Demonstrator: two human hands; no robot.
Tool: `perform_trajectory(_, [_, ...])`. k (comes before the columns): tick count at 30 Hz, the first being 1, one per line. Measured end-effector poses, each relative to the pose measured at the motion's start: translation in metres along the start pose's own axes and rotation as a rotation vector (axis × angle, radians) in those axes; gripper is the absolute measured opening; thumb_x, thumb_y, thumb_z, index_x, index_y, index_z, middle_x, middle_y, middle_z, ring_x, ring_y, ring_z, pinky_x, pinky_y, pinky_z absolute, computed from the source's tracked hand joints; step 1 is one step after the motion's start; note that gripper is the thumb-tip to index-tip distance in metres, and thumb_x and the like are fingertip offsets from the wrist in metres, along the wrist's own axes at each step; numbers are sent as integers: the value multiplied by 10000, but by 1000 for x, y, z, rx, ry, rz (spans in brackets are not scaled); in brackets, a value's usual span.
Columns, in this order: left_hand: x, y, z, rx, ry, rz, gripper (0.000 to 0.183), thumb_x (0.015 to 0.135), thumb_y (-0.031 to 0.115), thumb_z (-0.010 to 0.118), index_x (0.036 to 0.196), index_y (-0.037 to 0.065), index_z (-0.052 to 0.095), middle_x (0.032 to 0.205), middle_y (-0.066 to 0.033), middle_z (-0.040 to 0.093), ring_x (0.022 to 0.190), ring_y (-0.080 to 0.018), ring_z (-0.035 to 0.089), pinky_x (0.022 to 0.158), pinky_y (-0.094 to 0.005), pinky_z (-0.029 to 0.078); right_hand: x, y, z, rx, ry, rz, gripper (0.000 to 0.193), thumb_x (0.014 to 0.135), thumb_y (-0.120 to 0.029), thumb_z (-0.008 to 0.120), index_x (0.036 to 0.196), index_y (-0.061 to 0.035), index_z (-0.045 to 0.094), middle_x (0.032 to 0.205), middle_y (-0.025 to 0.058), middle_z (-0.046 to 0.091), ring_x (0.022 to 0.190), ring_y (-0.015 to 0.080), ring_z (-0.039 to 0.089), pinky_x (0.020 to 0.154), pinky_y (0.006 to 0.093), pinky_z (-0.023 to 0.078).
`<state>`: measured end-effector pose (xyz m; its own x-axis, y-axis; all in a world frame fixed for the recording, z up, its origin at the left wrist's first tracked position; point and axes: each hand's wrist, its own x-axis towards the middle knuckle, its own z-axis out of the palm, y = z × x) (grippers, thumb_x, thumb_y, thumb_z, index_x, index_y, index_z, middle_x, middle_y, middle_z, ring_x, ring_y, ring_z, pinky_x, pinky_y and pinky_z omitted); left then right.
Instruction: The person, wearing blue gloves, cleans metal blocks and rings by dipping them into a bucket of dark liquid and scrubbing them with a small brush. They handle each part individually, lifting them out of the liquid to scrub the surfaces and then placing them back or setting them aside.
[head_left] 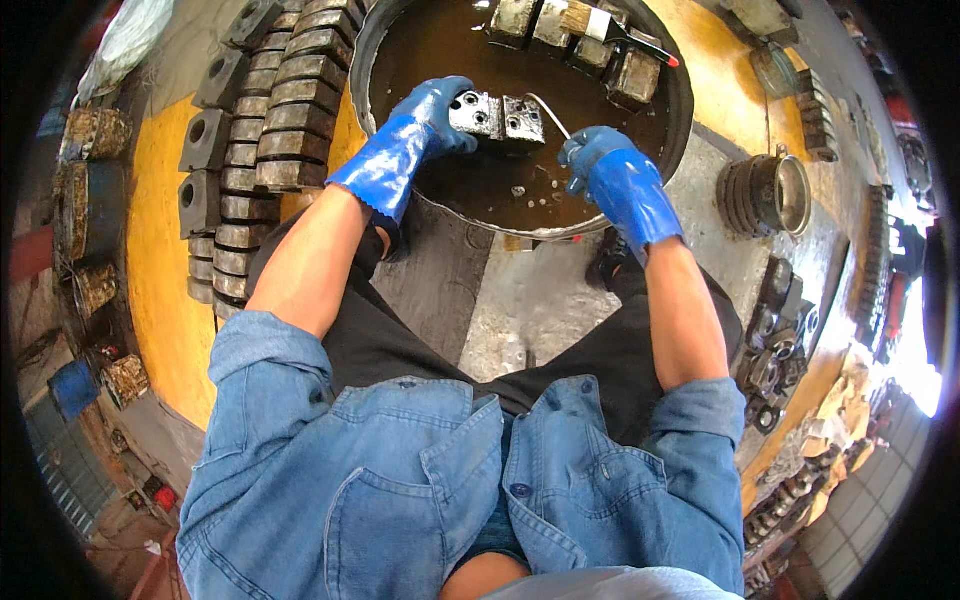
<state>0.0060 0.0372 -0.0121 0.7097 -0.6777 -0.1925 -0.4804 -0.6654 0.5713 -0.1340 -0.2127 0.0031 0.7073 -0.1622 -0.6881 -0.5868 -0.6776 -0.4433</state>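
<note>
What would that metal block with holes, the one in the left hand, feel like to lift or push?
The metal block is probably heavy for its size, since it looks thick and mostly solid. It may be slippery: its surface glistens as if wet, and the left hand wears a shiny glove. Its flat faces suggest sliding rather than rolling.

No legible lettering; no readable signs

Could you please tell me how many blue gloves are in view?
2: the left glove is on the left hand, gripping a metal part; the right glove is on the right hand, holding a thin bent rod.
</note>
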Motion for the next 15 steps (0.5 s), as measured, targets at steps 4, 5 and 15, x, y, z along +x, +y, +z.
perform_trajectory(4, [6, -35, 26, 61, 149, 52, 829, 655, 256, 967, 1388, 75, 625, 1334, -175, 697, 1268, -360, 652, 1060, -439, 543, 20, 3, 30, -248, 153, -153, 137, 875, -133, 722, 946, -19, 753, 941, 214, 751, 929, 381, 731, 774, 445, 578])
perform_trajectory(5, [2, -21, 18, 41, 96, 41, 851, 656, 263, 968, 1407, 77, 614, 1359, -178, 683, 1289, -363, 637, 1081, -439, 528, 20, 20, 18, -351, 174, -407, 132, 874, -140, 726, 938, -28, 755, 920, 203, 750, 879, 345, 735, 747, 435, 578])
perform_trajectory(15, [-8, 5, -7, -70, 5, 50, 784, 657, 176, 960, 1364, 54, 643, 1323, -192, 703, 1261, -373, 652, 1090, -419, 524, 0, -15, 13, -216, -50, 27, 196, 840, -142, 753, 1013, -80, 820, 1129, 212, 759, 1033, 405, 743, 904, 456, 607])
